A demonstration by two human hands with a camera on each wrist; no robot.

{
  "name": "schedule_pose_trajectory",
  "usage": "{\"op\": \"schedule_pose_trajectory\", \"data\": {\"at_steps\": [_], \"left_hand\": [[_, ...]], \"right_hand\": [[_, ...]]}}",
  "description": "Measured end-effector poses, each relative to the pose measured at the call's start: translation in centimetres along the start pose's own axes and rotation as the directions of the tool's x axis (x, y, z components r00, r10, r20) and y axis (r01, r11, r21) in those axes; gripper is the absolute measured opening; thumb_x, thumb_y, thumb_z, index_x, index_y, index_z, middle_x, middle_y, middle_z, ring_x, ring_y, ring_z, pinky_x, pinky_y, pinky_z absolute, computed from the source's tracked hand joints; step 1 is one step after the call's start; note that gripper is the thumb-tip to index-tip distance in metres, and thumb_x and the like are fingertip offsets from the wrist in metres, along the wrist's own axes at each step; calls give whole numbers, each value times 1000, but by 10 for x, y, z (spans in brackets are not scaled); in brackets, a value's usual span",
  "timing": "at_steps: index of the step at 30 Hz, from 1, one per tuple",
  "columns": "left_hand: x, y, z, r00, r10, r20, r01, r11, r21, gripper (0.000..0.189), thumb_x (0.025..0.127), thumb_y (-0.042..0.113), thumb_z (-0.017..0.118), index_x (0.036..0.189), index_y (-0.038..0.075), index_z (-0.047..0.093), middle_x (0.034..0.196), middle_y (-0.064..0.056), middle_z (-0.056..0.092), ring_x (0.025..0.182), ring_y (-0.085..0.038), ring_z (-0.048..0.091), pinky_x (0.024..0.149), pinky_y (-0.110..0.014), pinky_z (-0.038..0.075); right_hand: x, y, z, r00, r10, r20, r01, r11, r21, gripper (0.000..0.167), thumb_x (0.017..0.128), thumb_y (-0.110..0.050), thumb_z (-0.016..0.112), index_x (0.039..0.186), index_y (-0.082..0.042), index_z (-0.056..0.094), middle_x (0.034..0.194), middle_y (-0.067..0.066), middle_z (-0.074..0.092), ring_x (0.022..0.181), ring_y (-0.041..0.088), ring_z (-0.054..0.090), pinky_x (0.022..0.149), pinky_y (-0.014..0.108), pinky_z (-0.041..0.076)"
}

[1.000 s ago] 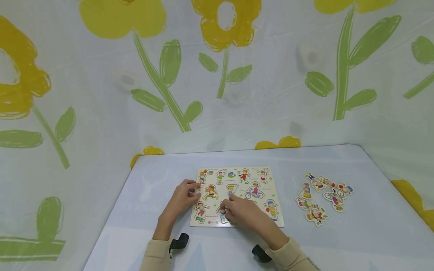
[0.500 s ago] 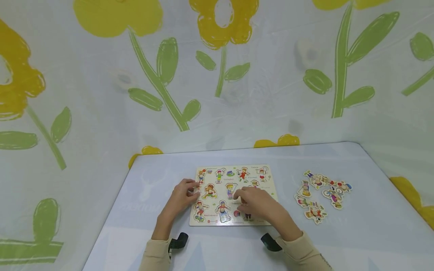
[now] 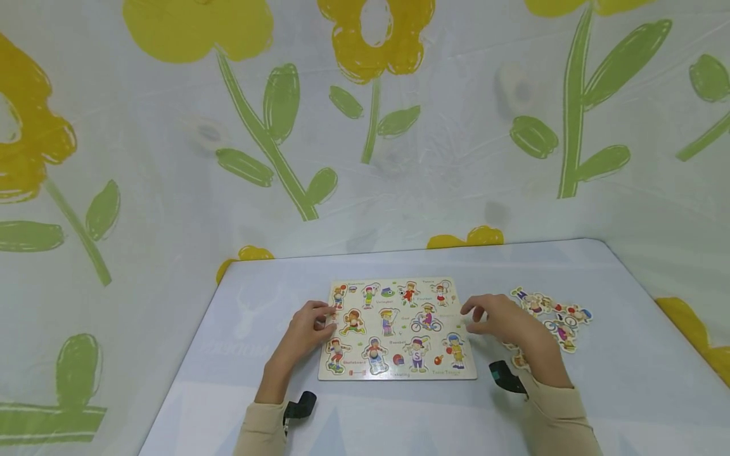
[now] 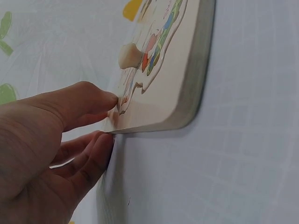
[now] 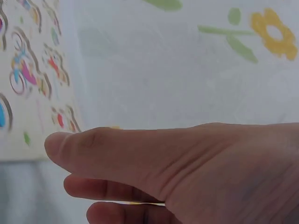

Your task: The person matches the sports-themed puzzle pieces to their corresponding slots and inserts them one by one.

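Wearing beige sleeves (image 3: 263,429). Pinching the left edge of a puzzle board (image 3: 406,329) with the left hand (image 3: 308,329), grip narrow. Holding the right hand (image 3: 502,320) just beside the right edge, grip fairly wide and empty. Framing the board, flat on the table (image 3: 388,415), between both hands, with rows of sporty figures (image 3: 418,354) and a wooden knob (image 4: 130,56) on one. Blocking part of a cluster of loose pieces (image 3: 566,335) with the right arm (image 3: 550,364). Facing a hanging cloth (image 3: 456,152) with yellow and green flowers beyond.
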State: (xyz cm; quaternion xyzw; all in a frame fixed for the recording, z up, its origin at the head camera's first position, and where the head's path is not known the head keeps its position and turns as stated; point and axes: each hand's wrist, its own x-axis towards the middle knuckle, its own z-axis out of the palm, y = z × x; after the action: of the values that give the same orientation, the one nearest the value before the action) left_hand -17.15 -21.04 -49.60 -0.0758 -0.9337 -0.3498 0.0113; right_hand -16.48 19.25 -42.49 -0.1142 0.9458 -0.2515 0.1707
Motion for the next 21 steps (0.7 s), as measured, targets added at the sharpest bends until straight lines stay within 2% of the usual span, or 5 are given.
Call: {"op": "schedule_pose_trajectory", "data": {"at_steps": [3, 6, 14, 21], "left_hand": [[0, 0, 1, 1000, -4, 3, 4, 1000, 3, 35, 84, 16, 76, 118, 9, 71, 124, -10, 59, 90, -15, 57, 76, -26, 51], [0, 0, 1, 1000, -15, 5, 15, 1000, -2, 35, 84, 18, 76, 118, 10, 71, 125, -9, 59, 90, -15, 57, 77, -27, 51], [0, 0, 0, 1000, -25, 3, 25, 1000, 4, 35, 85, 19, 76, 118, 11, 71, 126, -9, 59, 90, -15, 57, 78, -27, 51], [-1, 1, 0, 1000, -13, 3, 13, 1000, -5, 35, 84, 17, 76, 118, 9, 71, 124, -10, 59, 90, -15, 58, 77, -27, 51]], "right_hand": [[-4, 13, -7, 1000, 22, 2, -22, 999, 26, 32, 86, -18, 73, 116, -11, 67, 99, 7, 64, 81, 20, 55, 67, 32, 51], [-7, 25, -12, 999, 42, -18, -42, 999, 25, 31, 86, -18, 73, 116, -10, 67, 99, 8, 64, 84, 21, 55, 70, 33, 51], [-15, 52, -22, 993, 104, -54, -103, 994, 27, 33, 85, -14, 72, 116, -7, 66, 103, 13, 63, 92, 27, 56, 75, 41, 52], [-15, 66, -24, 989, 134, -54, -132, 990, 41, 30, 86, -12, 69, 115, -5, 66, 101, 11, 61, 91, 26, 54, 73, 37, 48]]}}
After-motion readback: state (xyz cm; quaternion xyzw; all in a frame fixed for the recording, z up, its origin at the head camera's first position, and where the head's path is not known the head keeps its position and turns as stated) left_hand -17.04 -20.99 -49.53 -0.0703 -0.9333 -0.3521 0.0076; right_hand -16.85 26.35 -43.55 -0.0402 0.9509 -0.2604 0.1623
